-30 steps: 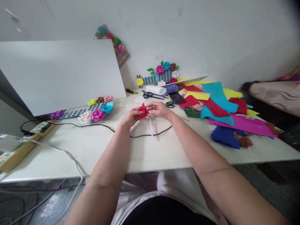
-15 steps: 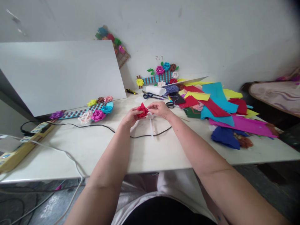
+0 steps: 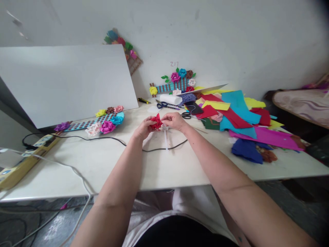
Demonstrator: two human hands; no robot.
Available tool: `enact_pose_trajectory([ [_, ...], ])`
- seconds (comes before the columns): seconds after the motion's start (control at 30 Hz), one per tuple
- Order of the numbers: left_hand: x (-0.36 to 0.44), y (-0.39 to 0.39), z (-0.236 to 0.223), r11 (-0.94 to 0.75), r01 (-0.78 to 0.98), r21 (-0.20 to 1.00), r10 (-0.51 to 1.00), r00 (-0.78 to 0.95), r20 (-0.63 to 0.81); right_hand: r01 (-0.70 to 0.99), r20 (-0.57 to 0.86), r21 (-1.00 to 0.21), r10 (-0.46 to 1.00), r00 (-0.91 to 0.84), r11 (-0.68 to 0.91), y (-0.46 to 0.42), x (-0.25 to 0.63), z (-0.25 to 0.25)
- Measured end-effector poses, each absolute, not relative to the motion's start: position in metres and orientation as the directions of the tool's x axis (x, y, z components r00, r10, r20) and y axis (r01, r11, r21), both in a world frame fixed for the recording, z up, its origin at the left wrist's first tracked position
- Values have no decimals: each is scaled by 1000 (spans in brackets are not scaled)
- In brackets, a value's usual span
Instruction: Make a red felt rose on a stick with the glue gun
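Note:
A small red paper flower is pinched between both my hands above the white table. My left hand grips its left side with closed fingers. My right hand closes on its right side from above. Just below them a white glue stick lies across a black cable.
A pile of coloured paper sheets covers the table's right side. Scissors, a white roll and a yellow cutter lie behind my hands. A flower-decorated strip lies at left, a white board leans on the wall, a power strip sits far left.
My fingers have shifted slightly around the red flower, turning it a little. The arms and everything on the table stay where they were.

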State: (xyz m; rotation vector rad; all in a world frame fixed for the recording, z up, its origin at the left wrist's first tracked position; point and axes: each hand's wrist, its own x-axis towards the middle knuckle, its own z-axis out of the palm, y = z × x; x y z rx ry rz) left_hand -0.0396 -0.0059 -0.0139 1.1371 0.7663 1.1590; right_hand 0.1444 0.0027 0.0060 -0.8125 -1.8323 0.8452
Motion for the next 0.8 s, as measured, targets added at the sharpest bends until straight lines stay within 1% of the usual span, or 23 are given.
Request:
enact_pose_trajectory([
  [0.17,-39,-6,-13,-22,-278,960,969,230,89,188,443,-828,822,-357,528,2,144,6],
  [0.4,-39,-5,-16,-116,-263,958,971,174,165,155,406,-860,837,-368,486,0,144,7],
  [0.7,-39,-3,-19,-135,-264,955,976,131,175,170,387,-871,858,-338,460,7,142,-1],
  [0.8,-40,0,-22,-141,-267,953,976,127,180,150,381,-882,862,-335,448,8,142,-2],
])
